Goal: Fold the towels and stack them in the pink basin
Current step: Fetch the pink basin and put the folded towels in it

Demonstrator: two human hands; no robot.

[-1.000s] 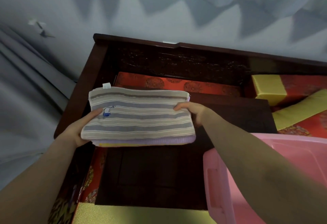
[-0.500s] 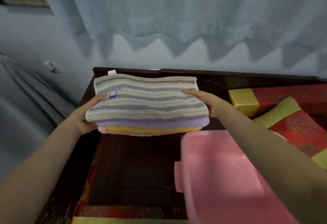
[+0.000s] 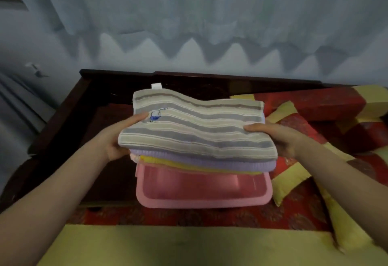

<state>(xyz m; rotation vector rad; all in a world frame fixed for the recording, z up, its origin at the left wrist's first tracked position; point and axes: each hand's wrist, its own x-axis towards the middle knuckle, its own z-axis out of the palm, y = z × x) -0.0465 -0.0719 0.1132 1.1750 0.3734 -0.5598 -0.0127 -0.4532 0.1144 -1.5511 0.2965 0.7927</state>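
Observation:
I hold a stack of folded towels [image 3: 195, 131] in the air, a grey-and-beige striped one on top, with purple, yellow and pink layers beneath it. My left hand [image 3: 117, 139] grips the stack's left end, thumb on top. On the right end sits my right hand [image 3: 279, 137], gripping the same way. The stack hovers over the far part of the pink basin [image 3: 201, 199], which sits below it and looks empty in its visible near half.
The basin rests on a dark wooden low table [image 3: 109, 177] set on a bench with red and yellow cushions [image 3: 294, 177] to the right. A yellow cushion edge [image 3: 168, 244] runs along the front. Grey curtain [image 3: 189, 24] hangs behind.
Both hands lifted the towel stack off the dark table and carried it to the right, so it now hangs over the pink basin. The camera turned right with it.

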